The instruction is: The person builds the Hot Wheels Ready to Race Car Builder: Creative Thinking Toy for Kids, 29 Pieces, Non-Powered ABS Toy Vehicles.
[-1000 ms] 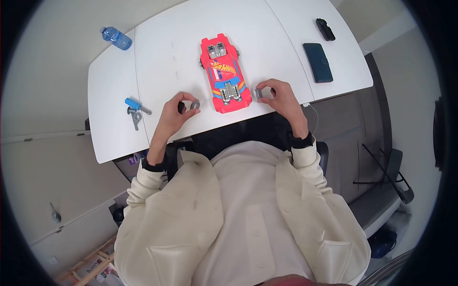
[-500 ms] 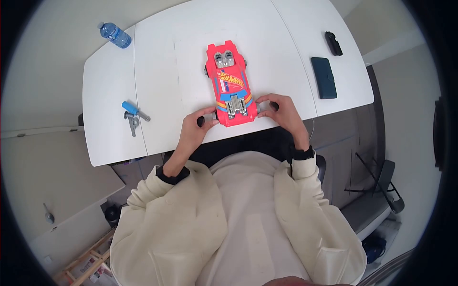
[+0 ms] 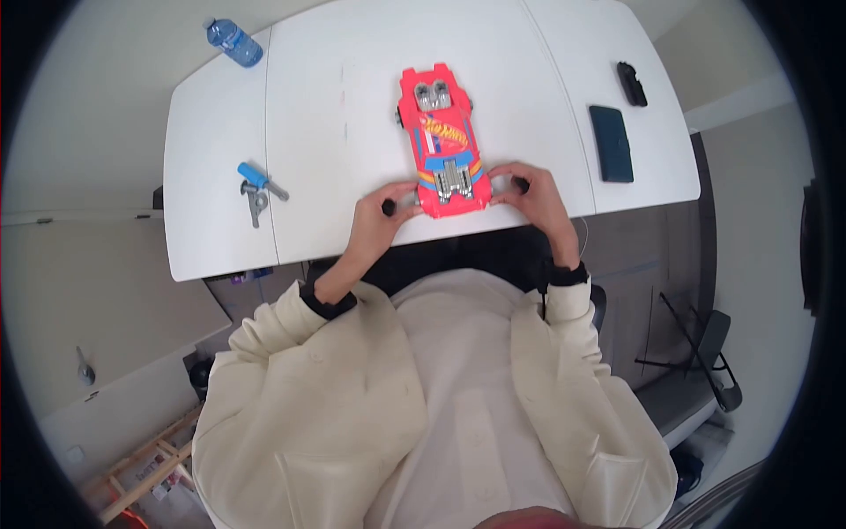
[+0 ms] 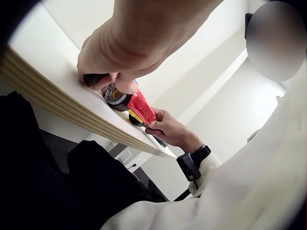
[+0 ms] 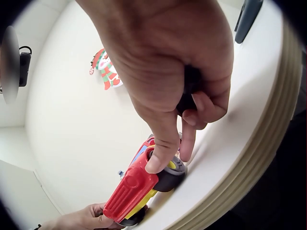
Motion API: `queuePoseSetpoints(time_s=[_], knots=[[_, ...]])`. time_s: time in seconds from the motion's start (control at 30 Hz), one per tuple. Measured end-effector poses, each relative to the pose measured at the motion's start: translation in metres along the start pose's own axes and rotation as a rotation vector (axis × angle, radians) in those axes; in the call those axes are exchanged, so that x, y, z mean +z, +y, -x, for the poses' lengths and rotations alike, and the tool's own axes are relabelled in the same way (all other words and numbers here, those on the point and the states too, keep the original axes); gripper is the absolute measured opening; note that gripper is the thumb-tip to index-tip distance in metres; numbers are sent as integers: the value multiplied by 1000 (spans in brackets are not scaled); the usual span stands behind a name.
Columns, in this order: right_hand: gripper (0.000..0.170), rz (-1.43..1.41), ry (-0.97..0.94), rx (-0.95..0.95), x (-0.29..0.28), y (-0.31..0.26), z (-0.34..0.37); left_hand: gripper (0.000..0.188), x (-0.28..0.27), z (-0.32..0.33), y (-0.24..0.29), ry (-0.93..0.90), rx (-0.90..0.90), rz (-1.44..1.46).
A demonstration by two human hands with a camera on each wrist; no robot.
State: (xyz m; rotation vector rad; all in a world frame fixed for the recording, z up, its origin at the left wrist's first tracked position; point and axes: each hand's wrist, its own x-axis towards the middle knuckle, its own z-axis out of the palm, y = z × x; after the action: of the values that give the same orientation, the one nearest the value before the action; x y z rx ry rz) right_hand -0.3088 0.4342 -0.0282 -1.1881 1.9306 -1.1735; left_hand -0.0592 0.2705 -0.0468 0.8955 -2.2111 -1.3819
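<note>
A red toy car (image 3: pixel 445 145) with Hot Wheels lettering rests on the white table, its rear end towards the person. At its left rear wheel, my left hand (image 3: pixel 377 219) pinches a grey ring (image 4: pixel 113 94) against the wheel's side with thumb and fingers. On the opposite side my right hand (image 3: pixel 536 201) does likewise, thumb and fingertips around the grey ring (image 5: pixel 180 166) on the black right rear wheel (image 5: pixel 169 180). Each palm also holds a small black object, one in the left (image 4: pixel 91 79) and one in the right (image 5: pixel 188 91), partly hidden by curled fingers.
On the table (image 3: pixel 317 159) left of the car lie a blue-handled tool (image 3: pixel 254 174) and a grey tool-like piece (image 3: pixel 256 210). A water bottle (image 3: pixel 234 42) stands far left. To the right are a dark teal phone case (image 3: pixel 612 144) and a black object (image 3: pixel 632 85).
Both hands, apart from the car a second ago with a grey ring in each, have moved inward to its rear wheels. The rings now sit against the wheels. The head view has shifted slightly.
</note>
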Motion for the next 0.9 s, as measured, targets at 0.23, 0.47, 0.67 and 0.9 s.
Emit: queuePoseSetpoints(time_s=[0.23, 0.47, 0.67, 0.9], knots=[[38, 52, 0, 25, 2, -8, 2, 36, -10, -1, 24, -41, -134, -10], [32, 68, -4, -81, 1, -5, 2, 39, -16, -15, 1, -245, -9, 26], [30, 44, -64, -43, 0, -7, 9, 58, -9, -13, 51, -247, 9, -226], [50, 95, 38, -182, -17, 13, 18, 62, -4, -23, 55, -308, -123, -351]])
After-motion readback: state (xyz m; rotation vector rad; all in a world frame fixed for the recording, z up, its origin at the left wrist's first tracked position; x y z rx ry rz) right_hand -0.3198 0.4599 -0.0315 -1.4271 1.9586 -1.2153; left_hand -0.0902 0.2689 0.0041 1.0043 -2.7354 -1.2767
